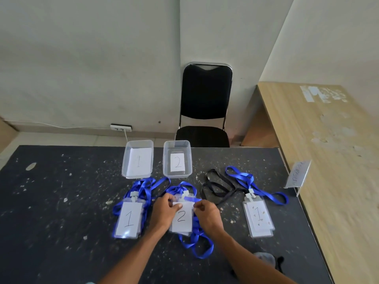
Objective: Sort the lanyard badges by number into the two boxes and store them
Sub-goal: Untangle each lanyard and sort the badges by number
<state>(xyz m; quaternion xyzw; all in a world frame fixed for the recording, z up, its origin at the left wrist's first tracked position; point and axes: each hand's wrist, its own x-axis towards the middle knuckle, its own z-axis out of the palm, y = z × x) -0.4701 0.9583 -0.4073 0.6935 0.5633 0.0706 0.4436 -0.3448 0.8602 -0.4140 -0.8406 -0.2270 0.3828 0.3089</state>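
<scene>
Two clear plastic boxes stand at the table's far edge: box 1 [128, 160] on the left, box 2 [167, 160] right of it, each with a numbered paper inside. A badge marked 2 [182, 219] with a blue lanyard lies in the middle. My left hand [164, 210] pinches its top left corner and my right hand [207, 214] pinches its top right edge. A stack of badges marked 1 [129, 220] lies to the left, tangled in blue lanyards. Another badge marked 1 [259, 217] lies at the right with blue and black lanyards.
The dark speckled table [61, 201] carries everything. A black chair [205, 103] stands behind the table. A wooden desk [328, 140] runs along the right side, with a clear sign holder [297, 174] at its edge. A wall socket [121, 127] sits low on the wall.
</scene>
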